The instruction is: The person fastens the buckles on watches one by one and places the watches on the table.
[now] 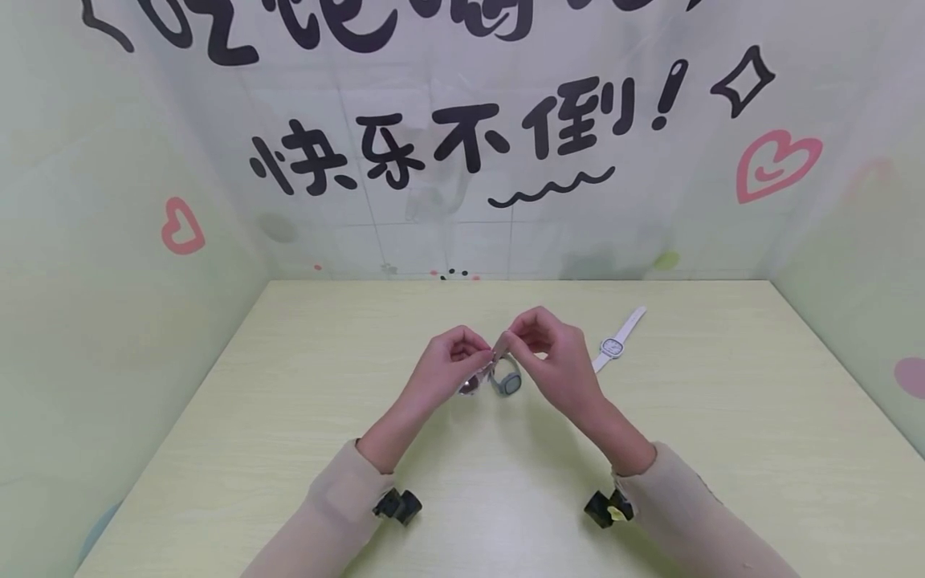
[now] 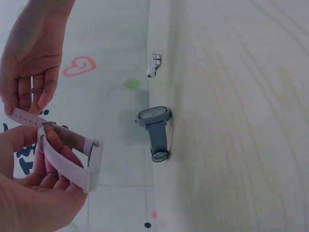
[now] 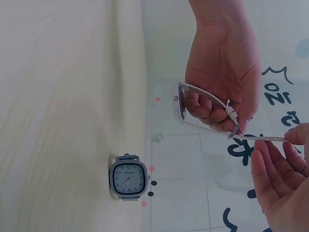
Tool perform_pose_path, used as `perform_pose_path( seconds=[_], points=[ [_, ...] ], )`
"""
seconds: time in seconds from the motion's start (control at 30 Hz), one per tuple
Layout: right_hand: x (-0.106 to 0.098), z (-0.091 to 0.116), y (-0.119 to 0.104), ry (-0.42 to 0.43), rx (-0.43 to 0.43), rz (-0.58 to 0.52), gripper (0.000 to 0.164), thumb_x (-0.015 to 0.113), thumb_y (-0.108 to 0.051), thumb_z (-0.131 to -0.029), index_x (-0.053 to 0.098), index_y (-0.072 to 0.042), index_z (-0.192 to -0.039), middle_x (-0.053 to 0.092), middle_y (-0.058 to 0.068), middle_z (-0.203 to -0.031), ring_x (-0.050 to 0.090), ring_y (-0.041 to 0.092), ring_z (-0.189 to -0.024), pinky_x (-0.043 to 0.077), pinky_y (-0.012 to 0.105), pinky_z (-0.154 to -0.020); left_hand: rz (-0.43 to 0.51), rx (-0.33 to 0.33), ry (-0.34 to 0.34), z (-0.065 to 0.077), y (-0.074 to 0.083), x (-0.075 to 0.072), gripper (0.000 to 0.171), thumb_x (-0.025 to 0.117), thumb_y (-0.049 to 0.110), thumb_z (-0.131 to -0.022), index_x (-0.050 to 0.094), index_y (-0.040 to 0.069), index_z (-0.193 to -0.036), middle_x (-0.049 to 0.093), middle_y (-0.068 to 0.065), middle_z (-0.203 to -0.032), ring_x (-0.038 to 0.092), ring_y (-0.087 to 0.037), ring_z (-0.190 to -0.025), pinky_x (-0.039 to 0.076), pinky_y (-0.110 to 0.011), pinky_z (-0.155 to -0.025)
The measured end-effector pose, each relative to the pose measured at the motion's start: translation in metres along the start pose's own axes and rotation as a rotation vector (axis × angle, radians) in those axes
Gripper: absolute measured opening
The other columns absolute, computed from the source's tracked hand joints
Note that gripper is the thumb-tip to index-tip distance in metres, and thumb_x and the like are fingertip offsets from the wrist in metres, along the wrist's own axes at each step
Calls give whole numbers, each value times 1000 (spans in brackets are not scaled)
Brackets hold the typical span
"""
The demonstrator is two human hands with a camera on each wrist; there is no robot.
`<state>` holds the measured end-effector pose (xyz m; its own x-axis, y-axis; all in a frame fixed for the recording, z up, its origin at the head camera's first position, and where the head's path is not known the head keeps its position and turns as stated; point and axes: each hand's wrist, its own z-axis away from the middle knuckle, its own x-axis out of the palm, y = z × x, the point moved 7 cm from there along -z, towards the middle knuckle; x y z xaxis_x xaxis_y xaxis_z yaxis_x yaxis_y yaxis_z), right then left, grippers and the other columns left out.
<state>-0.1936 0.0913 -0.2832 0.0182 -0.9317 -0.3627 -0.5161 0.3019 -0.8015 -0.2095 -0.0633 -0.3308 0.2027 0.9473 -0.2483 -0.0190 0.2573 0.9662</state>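
My left hand [image 1: 441, 371] holds a pale pinkish-white wristwatch [image 2: 67, 166] by its buckle, its strap bent into a loop above the table. The tip of the strap, with its row of holes, runs through the buckle and is pinched by the thumb and fingers of my right hand [image 1: 562, 363]. In the right wrist view the watch case [image 3: 181, 104] shows edge-on, so its dial is hidden. Just beneath the hands, a grey-blue wristwatch [image 1: 510, 384] with its strap looped closed stands on the table, its square dial plain in the right wrist view.
A white wristwatch [image 1: 612, 348] lies stretched out on the pale wooden table [image 1: 723, 417], to the right of my right hand. Behind the table hangs a white sheet [image 1: 448, 241] with black lettering and pink hearts. Small black cameras [image 1: 397, 506] sit at both wrists.
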Motion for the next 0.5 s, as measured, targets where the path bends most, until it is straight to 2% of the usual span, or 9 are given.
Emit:
perform_pose_path(
  seconds=[0.33,0.5],
  points=[
    [7,3,2,-11,24,-48,6,66,-6,-94,63,-2,-97,73,12,-89,72,20,-80,59,21,-76,-36,28,20,-1,2,-2,9,68,9,-94,65,3,-100,69,-9,-86,56,-14,-68,45,-21,-58],
    [6,3,6,-15,70,-53,11,65,-7,-95,66,-2,-105,73,13,-94,72,23,-85,60,22,-76,-35,50,21,-1,2,-2,11,67,9,-94,68,4,-104,69,-10,-86,56,-16,-69,48,-23,-59]
  ],
)
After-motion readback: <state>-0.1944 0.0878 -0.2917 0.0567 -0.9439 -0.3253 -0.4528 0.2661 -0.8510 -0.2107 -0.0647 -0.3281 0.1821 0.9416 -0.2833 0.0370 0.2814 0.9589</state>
